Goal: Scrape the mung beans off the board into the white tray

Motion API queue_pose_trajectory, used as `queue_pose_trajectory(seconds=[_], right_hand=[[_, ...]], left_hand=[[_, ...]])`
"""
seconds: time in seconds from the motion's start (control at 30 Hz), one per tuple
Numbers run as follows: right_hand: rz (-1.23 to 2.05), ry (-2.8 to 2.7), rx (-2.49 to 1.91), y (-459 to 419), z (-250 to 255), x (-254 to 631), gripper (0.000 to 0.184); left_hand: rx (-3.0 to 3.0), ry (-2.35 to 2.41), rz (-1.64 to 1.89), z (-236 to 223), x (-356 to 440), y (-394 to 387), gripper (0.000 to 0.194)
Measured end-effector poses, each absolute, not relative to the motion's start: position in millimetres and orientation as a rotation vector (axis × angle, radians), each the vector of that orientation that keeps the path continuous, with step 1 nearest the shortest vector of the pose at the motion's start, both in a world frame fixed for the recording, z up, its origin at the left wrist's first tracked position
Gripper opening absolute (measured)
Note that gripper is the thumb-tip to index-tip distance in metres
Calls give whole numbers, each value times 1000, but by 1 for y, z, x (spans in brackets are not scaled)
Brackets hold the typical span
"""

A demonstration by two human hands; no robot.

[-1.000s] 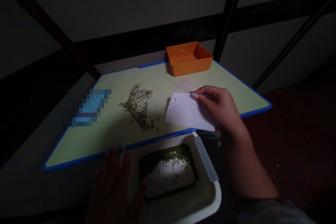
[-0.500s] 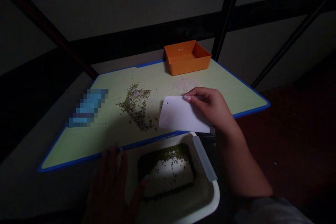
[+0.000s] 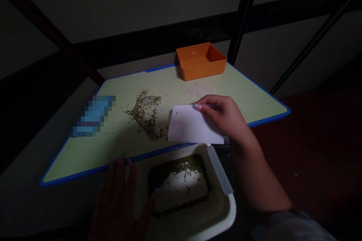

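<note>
My right hand (image 3: 226, 118) pinches a white plastic scraper card (image 3: 192, 125) and holds it on edge on the pale green table (image 3: 118, 147), just right of a scatter of small green beans (image 3: 145, 113). Below the table's near edge, my left hand (image 3: 118, 199) grips the left rim of a white bin (image 3: 223, 214), thumb inside. The bin holds green beans over a white bottom. A faint patch of white grains (image 3: 199, 89) lies beyond the card.
An orange tray (image 3: 200, 60) stands at the table's far edge. A blurred blue item (image 3: 92, 116) lies at the left. Dark frame bars (image 3: 240, 11) rise behind the table. The blue table rim (image 3: 268, 118) ends at the right over dark floor.
My right hand has slid the scraper card leftward along the table, closer to the beans. My left hand and the bin have stayed about where they were.
</note>
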State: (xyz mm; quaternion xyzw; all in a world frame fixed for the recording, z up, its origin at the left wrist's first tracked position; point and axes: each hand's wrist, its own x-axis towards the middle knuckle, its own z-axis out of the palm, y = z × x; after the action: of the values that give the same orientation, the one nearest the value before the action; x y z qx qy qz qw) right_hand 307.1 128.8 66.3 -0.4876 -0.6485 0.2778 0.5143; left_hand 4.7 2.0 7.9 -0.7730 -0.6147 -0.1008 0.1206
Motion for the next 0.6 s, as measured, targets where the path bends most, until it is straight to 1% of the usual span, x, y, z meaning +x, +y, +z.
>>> queue_pose_trajectory(seconds=[0.6], right_hand=[[705, -1579, -1159, 125, 72, 308, 14]], left_hand=[[-2277, -1806, -330, 12, 8, 2, 72]])
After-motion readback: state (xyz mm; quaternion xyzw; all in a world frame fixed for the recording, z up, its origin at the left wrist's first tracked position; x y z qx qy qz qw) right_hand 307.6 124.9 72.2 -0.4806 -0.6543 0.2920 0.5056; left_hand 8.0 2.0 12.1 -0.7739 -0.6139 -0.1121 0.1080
